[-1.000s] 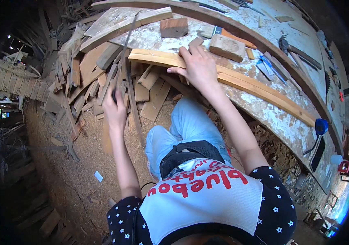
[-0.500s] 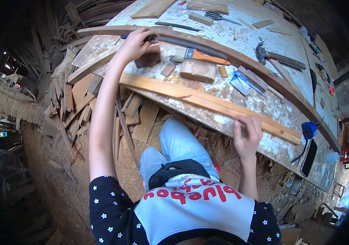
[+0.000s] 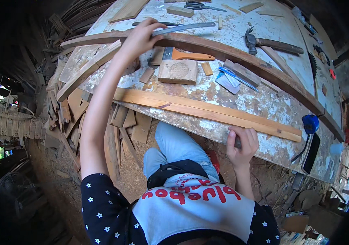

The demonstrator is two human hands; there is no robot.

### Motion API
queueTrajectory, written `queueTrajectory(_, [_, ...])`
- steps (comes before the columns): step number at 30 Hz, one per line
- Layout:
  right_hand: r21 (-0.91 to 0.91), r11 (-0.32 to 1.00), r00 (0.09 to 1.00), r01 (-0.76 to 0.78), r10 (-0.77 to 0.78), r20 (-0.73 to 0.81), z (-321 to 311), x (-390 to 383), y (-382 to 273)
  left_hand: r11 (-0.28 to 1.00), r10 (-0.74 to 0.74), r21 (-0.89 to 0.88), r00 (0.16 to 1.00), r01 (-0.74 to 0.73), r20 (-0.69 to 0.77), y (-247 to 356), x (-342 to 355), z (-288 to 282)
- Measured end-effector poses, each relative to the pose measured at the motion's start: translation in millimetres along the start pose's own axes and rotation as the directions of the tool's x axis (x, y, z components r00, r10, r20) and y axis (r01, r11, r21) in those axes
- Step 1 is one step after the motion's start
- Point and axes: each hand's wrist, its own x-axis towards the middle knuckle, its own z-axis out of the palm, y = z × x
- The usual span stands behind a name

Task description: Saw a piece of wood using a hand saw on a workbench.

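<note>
My left hand point(image 3: 144, 36) reaches over the far side of the curved brown beam point(image 3: 207, 46), its fingers closed round one end of a long grey metal file point(image 3: 191, 27). The file's free end points right, above the bench. Below that hand are a carved wooden block point(image 3: 177, 72) and an orange-handled flat brush point(image 3: 188, 55). My right hand point(image 3: 243, 146) is at the bench's near edge, beside a long light wooden strip point(image 3: 207, 111). Its fingers are curled and thumb and forefinger meet; a small grey patch shows between them, which I cannot make out.
The paint-worn workbench point(image 3: 280, 107) also carries a claw hammer point(image 3: 272, 44), scissors point(image 3: 203, 6), a blue pen point(image 3: 240, 79), a blue tape measure point(image 3: 310, 123) and a black phone point(image 3: 311, 153). A loose wooden piece point(image 3: 88, 70) lies at the left. Offcuts point(image 3: 74, 110) are heaped on the floor.
My left hand has lifted the file off the beam and swung its free end away from me, toward the bench's far side. The right hand has moved slightly down and its fingers have drawn together.
</note>
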Motion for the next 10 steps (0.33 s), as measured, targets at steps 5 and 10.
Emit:
queueTrajectory(5, [-0.037, 0.999, 1.0, 0.026, -0.026, -0.001, 1.6, -0.2, -0.8, 0.982, -0.082, 0.189, 0.93, 0.014, 0.359, 55.6, 17.0, 20.9])
queueTrajectory(10, [-0.041, 0.999, 1.0, 0.02, -0.02, 0.0, 3.9, -2.4, -0.2, 0.934, -0.129, 0.353, 0.879, -0.047, 0.459, 69.8, 31.2, 39.1])
